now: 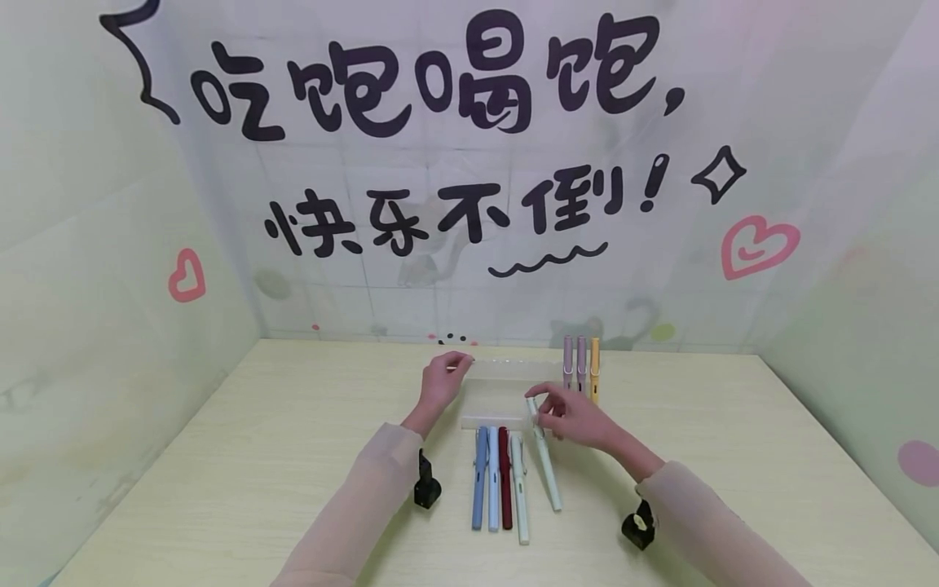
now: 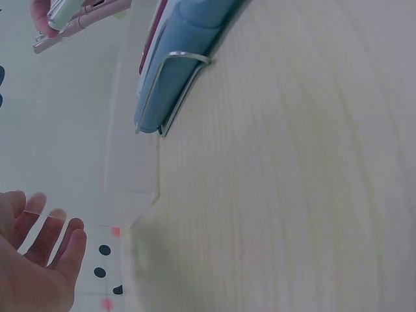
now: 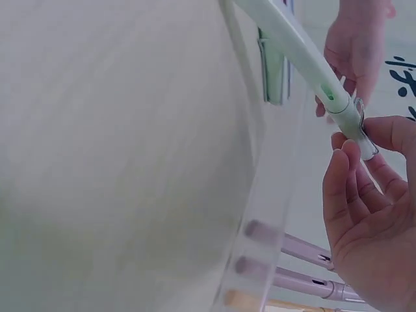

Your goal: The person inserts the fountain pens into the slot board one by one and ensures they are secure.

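My right hand (image 1: 572,414) pinches a pale green pen (image 1: 547,469) near its clip end, with the pen slanting down toward the tabletop. At the back left corner of a clear plastic pen rack (image 1: 499,397), my left hand (image 1: 443,381) holds the upper edge between thumb and fingers. A blue pen (image 1: 480,479), a light blue pen (image 1: 494,479), a dark red pen (image 1: 504,479) and another pale green pen (image 1: 519,493) lie side by side at the rack's front edge. In the right wrist view, the held pen (image 3: 305,58) shows its metal clip against the fingers.
Two purple pens (image 1: 568,356) and a yellow-orange pen (image 1: 595,367) stand at the rack's right end, partly behind my right hand. The pale wooden table (image 1: 293,456) meets a printed cloth backdrop (image 1: 469,302) behind the rack. Cloth walls rise at both sides.
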The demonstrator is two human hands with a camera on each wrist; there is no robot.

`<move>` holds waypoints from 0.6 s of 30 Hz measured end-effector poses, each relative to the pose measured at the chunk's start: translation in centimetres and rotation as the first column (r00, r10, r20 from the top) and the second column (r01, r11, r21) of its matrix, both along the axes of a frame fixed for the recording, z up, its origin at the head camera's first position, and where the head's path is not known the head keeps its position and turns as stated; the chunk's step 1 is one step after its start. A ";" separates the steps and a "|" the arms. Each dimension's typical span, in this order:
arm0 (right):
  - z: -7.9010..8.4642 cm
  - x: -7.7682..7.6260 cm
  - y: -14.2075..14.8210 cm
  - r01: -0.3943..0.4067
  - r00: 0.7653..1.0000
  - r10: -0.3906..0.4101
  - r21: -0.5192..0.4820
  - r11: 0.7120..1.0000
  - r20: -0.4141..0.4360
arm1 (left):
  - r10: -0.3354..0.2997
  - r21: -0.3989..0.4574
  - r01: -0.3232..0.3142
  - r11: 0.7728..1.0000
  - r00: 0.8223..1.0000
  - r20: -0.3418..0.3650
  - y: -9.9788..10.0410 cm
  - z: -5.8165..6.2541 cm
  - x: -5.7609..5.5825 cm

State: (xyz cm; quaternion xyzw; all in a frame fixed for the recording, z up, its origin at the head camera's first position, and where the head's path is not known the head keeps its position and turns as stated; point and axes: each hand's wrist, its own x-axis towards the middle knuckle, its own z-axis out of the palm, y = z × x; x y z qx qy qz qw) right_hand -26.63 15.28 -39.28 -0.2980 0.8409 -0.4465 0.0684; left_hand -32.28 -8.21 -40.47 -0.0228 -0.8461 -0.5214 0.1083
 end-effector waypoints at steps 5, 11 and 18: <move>1.0 -0.5 0.4 0.022 1.000 -0.022 -0.034 0.999 -0.007 | 0.002 0.000 -0.002 1.000 1.000 -0.001 0.0 0.0 0.0; 2.0 -1.2 1.0 0.065 0.997 -0.067 -0.050 0.997 -0.037 | 0.003 -0.003 -0.003 1.000 1.000 0.000 0.0 0.0 0.1; 2.6 -2.1 1.6 0.148 0.986 -0.151 -0.045 0.988 -0.064 | -0.001 -0.004 0.001 1.000 1.000 -0.009 0.0 0.1 0.1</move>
